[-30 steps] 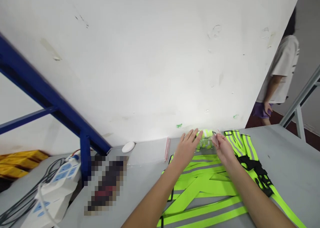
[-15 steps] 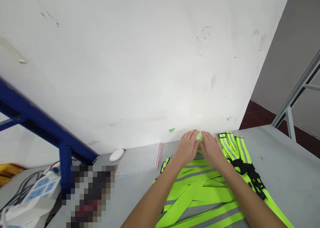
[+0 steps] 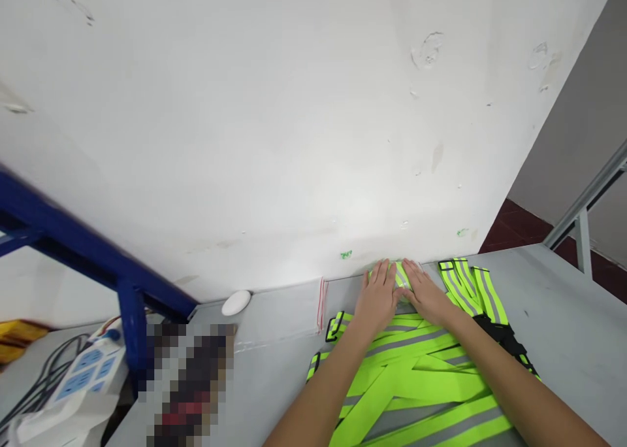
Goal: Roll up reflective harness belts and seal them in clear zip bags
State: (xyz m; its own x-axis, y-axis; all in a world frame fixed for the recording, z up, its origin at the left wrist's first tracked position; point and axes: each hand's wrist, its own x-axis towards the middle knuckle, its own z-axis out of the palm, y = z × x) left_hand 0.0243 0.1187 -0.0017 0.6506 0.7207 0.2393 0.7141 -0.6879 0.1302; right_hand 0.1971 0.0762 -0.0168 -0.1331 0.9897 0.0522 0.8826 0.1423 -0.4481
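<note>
My left hand [image 3: 378, 297] and my right hand [image 3: 424, 293] lie side by side, fingers flat, pressing on a small packed bundle of neon yellow reflective strap [image 3: 402, 277] in clear plastic, close to the white wall. Under and in front of both hands a neon yellow reflective vest [image 3: 416, 375] with grey stripes is spread on the grey table [image 3: 274, 362]. More yellow straps with black buckles [image 3: 482, 303] lie to the right of my right hand.
A clear zip bag with a red seal [image 3: 322, 295] lies left of the vest. A white round object [image 3: 236, 302] sits by the wall. A white power strip with cables [image 3: 78, 385] and a blue metal frame [image 3: 130, 303] stand at left. A grey rack post [image 3: 582, 228] rises at right.
Both hands held the clear bag with the strap bundle apart a second ago; they have come together and now press flat on it. A person at the far right is out of view.
</note>
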